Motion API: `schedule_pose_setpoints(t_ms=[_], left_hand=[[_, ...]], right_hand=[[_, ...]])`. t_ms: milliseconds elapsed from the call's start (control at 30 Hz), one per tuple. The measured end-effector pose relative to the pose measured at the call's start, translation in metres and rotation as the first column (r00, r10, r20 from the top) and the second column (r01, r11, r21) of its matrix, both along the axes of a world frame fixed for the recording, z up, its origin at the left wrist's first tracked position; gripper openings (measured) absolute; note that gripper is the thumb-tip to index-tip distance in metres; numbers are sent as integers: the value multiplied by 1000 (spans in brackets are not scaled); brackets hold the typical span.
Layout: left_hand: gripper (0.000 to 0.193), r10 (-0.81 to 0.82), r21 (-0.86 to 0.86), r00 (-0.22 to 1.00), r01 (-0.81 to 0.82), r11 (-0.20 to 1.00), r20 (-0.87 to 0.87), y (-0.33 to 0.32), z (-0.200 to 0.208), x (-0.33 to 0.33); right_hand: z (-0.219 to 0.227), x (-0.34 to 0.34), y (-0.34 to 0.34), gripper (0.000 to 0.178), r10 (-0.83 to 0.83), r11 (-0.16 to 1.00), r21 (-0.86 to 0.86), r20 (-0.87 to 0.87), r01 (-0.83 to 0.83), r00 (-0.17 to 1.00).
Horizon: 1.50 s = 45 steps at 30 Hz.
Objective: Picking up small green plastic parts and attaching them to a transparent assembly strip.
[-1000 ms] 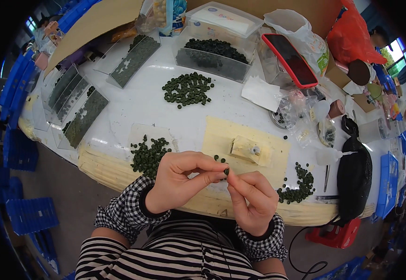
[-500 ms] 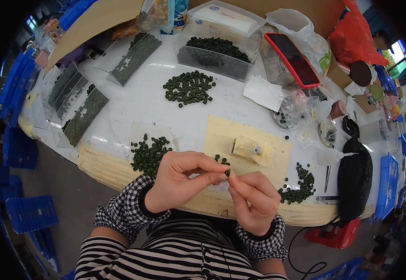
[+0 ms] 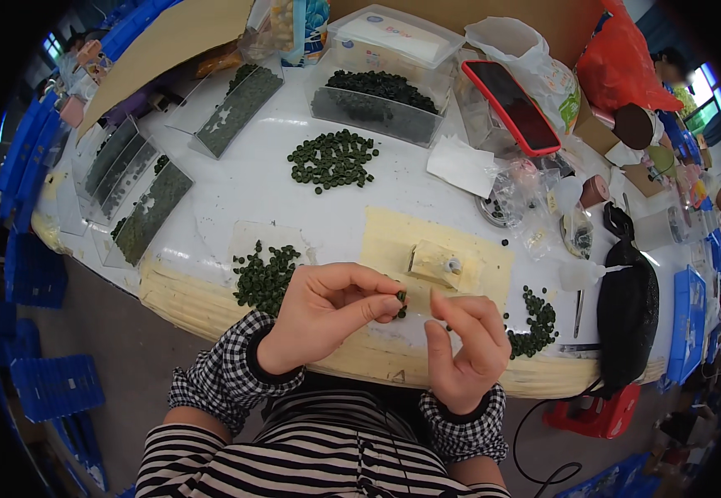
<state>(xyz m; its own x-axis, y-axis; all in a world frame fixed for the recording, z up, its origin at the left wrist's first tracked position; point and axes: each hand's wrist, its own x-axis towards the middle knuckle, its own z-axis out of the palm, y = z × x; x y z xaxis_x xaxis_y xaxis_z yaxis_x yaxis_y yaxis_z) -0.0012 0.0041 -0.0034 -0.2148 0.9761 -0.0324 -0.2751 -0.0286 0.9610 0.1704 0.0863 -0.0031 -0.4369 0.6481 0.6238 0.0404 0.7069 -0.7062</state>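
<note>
Between thumb and index finger, my left hand (image 3: 323, 311) pinches a small dark green round piece (image 3: 401, 295), like a bead or button. My right hand (image 3: 470, 344) is just to its right, thumb and index finger spread apart, with nothing seen between them. Beyond both hands a taped cream block (image 3: 433, 264) with a pale nub sits on a yellow sheet (image 3: 381, 228). One heap of green pieces (image 3: 263, 280) lies beside my left hand. A looser heap (image 3: 536, 325) is right of my right hand, and a third heap (image 3: 331, 160) lies farther back.
Clear bins of green pieces (image 3: 153, 214) stand at the left, and a larger clear box (image 3: 377, 116) at the back. A red-cased phone (image 3: 514, 108), white paper (image 3: 462, 166), a white squeeze bottle (image 3: 583, 274), tweezers (image 3: 579, 314) and a black pouch (image 3: 628, 311) occupy the right side.
My right hand has drawn away to the right from the small green piece, and its fingers have parted. My left hand keeps its pinch on the piece, nearly in place.
</note>
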Motion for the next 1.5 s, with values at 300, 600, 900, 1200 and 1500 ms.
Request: schedule_pose_setpoints(t_ms=[300, 600, 900, 1200, 1500], left_hand=[[21, -102, -68, 918, 138, 988, 383, 5, -7, -7], [18, -151, -34, 849, 195, 980, 507, 6, -11, -4], [17, -193, 25, 814, 214, 976, 548, 7, -10, -2], [18, -186, 12, 819, 213, 977, 543, 6, -11, -2], [18, -172, 7, 816, 202, 979, 552, 6, -11, -3]], right_hand=[[13, 0, 23, 22, -317, 945, 188, 304, 269, 899], [30, 5, 6, 9, -285, 950, 120, -45, 289, 957], [9, -11, 5, 10, 96, 955, -245, -283, -169, 954], [6, -13, 5, 10, 60, 977, -185, -256, -110, 965], [6, -16, 4, 8, 21, 985, -161, -246, -62, 969]])
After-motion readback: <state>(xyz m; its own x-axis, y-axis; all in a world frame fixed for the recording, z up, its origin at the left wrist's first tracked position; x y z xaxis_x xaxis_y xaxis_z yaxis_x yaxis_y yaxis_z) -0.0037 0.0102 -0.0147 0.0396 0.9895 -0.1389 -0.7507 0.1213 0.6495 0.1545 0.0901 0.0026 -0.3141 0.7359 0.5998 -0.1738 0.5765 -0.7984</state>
